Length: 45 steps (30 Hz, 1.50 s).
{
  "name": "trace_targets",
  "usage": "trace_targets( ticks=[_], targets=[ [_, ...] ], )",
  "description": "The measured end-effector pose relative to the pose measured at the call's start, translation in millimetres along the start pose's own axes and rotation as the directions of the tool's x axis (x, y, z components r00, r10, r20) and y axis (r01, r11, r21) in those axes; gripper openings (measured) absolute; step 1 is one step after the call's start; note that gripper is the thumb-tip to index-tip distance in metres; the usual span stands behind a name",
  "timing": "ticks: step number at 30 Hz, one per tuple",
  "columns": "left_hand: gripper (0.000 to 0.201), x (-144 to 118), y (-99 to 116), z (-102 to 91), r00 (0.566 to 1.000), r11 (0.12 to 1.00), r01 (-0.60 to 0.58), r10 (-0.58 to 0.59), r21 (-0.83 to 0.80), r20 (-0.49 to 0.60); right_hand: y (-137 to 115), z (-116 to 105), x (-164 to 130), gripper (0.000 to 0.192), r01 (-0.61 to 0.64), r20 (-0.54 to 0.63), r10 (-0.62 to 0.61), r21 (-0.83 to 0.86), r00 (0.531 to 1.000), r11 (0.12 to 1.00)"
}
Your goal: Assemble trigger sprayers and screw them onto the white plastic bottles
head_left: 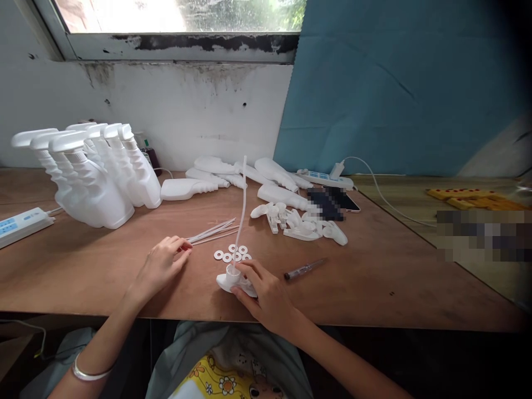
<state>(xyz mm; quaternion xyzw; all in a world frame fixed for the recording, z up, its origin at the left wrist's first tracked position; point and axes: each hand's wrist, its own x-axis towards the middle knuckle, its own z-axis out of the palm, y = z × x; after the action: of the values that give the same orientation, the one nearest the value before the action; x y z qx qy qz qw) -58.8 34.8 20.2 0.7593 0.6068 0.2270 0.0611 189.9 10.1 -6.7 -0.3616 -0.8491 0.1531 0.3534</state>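
My right hand grips a white spray trigger head that lies upside down near the front edge of the wooden table. A long white dip tube stands up out of it. My left hand rests on the table to the left. Its fingertips touch the near ends of a bundle of thin white tubes. Several small white washers lie between the two hands.
Assembled white spray bottles stand at the back left, empty bottles lie at the back middle, and loose trigger heads lie to their right. There is a pen, a phone and two power strips.
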Motion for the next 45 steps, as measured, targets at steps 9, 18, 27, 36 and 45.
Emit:
trace_targets(
  ticks=[9,18,27,36,45],
  targets=[
    [0.033,-11.0,51.5,13.5,0.925,0.761,0.001,0.246,-0.648,0.290,6.4,8.0,-4.0,0.054,0.004,-0.064,0.004,0.131,0.998,0.991],
    [0.030,2.0,72.7,17.1,0.958,0.490,0.045,0.226,-0.871,0.176,3.0,0.2,-2.6,0.033,-0.168,-0.115,0.333,0.684,0.936,0.710],
    [0.044,101.6,-29.6,0.2,0.989,0.982,-0.128,0.116,0.136,0.090,14.4,-9.9,4.5,0.030,-0.094,-0.429,0.589,0.750,0.685,0.655],
    [0.087,185.1,-100.2,26.6,0.978,0.925,0.208,-0.197,0.318,-0.068,23.5,-21.9,6.9,0.028,-0.039,-0.530,0.579,0.716,0.619,0.697],
    [0.055,175.4,-81.2,18.5,0.998,0.935,0.063,-0.059,0.349,-0.022,29.2,-37.4,8.2,0.030,-0.051,-0.665,0.527,0.595,0.529,0.802]
  ],
)
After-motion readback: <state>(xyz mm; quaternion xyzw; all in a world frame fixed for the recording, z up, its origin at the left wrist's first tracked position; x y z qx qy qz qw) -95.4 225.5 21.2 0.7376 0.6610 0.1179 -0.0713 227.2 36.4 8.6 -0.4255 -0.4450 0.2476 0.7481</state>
